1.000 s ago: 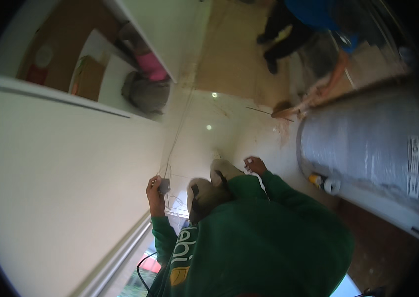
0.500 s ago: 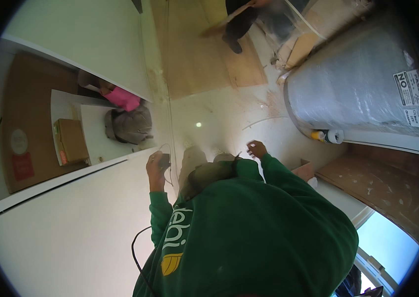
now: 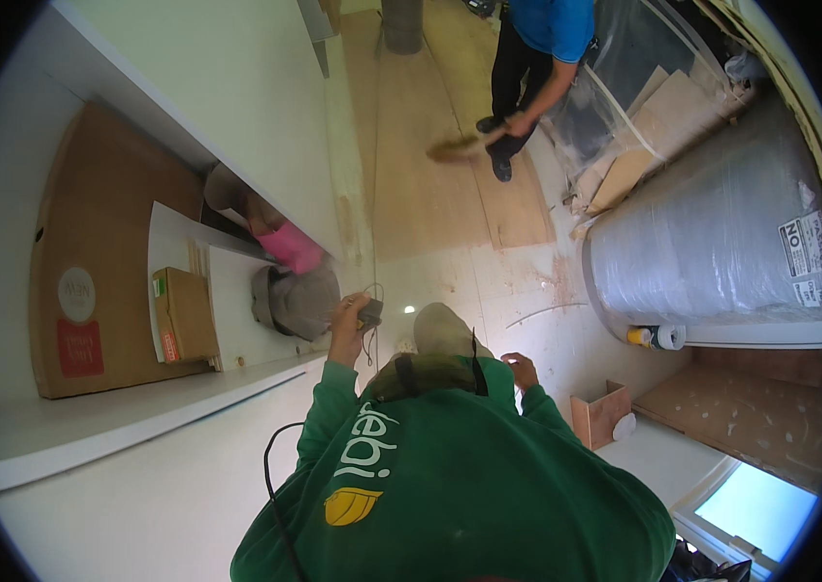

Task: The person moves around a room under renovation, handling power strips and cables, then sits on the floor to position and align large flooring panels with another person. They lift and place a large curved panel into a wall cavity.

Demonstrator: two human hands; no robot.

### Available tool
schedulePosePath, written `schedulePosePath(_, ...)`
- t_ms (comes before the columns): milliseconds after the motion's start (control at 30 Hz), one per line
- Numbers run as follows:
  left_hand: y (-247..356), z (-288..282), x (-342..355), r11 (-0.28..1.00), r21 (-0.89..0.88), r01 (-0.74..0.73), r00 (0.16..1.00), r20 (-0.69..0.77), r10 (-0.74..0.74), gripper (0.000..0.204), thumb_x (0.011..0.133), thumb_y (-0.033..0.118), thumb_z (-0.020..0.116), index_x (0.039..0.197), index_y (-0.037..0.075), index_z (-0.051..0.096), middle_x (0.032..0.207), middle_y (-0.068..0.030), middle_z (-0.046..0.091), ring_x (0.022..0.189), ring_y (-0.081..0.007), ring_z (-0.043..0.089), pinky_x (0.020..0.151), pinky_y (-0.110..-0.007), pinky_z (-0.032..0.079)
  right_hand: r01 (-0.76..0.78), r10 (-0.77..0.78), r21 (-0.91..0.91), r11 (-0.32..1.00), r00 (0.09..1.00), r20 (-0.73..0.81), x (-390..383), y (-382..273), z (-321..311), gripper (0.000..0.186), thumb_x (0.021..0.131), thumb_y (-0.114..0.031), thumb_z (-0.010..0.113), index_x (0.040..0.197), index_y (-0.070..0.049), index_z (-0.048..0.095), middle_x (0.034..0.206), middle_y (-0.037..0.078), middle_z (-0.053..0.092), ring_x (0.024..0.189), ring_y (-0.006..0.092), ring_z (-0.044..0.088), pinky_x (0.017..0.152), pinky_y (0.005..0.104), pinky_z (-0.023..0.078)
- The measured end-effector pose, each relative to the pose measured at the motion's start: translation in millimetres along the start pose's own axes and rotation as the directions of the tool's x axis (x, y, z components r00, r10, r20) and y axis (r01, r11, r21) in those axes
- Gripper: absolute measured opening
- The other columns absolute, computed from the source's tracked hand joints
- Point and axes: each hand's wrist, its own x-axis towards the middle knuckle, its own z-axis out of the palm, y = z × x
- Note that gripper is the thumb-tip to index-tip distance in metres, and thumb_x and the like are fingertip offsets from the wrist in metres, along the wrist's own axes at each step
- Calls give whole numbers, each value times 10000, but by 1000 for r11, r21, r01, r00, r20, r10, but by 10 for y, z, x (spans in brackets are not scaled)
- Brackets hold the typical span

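Our left hand [image 3: 345,328] grips a small grey device [image 3: 369,311] at the white shelf's [image 3: 139,417] edge; our right hand [image 3: 524,370] hangs loosely curled, empty. Next, steady positioning.

Single head view, wide fisheye, looking steeply down over a green-sleeved torso [image 3: 450,485] to the floor [image 3: 430,194]; seemingly tilted, edges bent.

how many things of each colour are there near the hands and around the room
green: 1, the hoodie
pink: 1, a bundle in the wall opening
grey: 2, a small device in the left hand, a wrapped roll
brown: 2, a small carton, a big cardboard sheet
blue: 1, another person's shirt
total: 7
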Motion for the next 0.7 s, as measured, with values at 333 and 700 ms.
schedulePosePath(333, 558, 261, 762, 997, -71, 16, 998, 55, -12, 274, 906, 226, 765, 1098, 55, 670, 933, -65, 691, 783, -172, 695, 691, -367, 637, 5, -7, 80, 997, 1000, 24, 715, -737, 429, 182, 904, -184, 724, 1050, -93, 785, 865, 87, 775, 772, 143, 722, 700, 297, 566)
schedulePosePath(700, 2205, 1232, 2701, 994, -95, -62, 995, 72, 69, 270, 923, 250, 755, 1101, 72, 657, 954, -54, 682, 805, -161, 686, 690, -355, 636, 73, -95, 207, 976, 990, 103, 3074, -3150, 794, 207, 970, -144, 642, 1158, -84, 706, 837, 83, 743, 686, 154, 696, 585, 304, 548)
